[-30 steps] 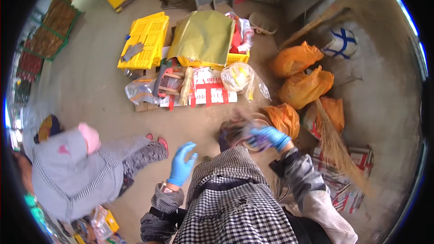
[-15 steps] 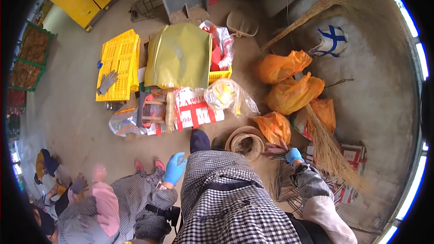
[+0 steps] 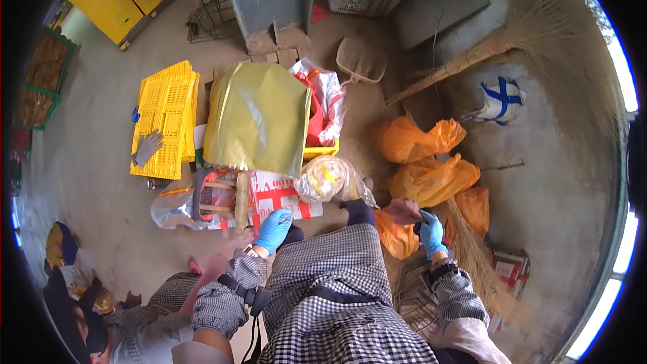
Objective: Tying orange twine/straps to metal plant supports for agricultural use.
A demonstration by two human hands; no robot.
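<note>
My left hand (image 3: 273,230), in a blue glove, hangs beside my checked apron (image 3: 330,256) with its fingers curled in. No object shows in it. It is near a white box with red tape (image 3: 273,192) on the floor. My right hand (image 3: 431,232), also gloved in blue, is closed on a pinkish-brown floppy thing with a dark end (image 3: 403,211), whose kind I cannot tell. That thing hangs in front of orange plastic bags (image 3: 431,180). A blurred co-worker's arm (image 3: 214,256) is close beside my left wrist.
Ahead are yellow crates (image 3: 165,118) with a grey glove (image 3: 147,147) on top, an olive sheet-covered stack (image 3: 259,118) and a clear plastic bundle (image 3: 329,178). To the right lie a large twig broom (image 3: 458,71) and a second broom (image 3: 472,249). A dustpan (image 3: 362,59) lies farther off.
My right hand has risen with the pinkish-brown thing. My left hand's fingers have curled in. The round tub near my feet has gone out of sight, and the co-worker's arm has come closer.
</note>
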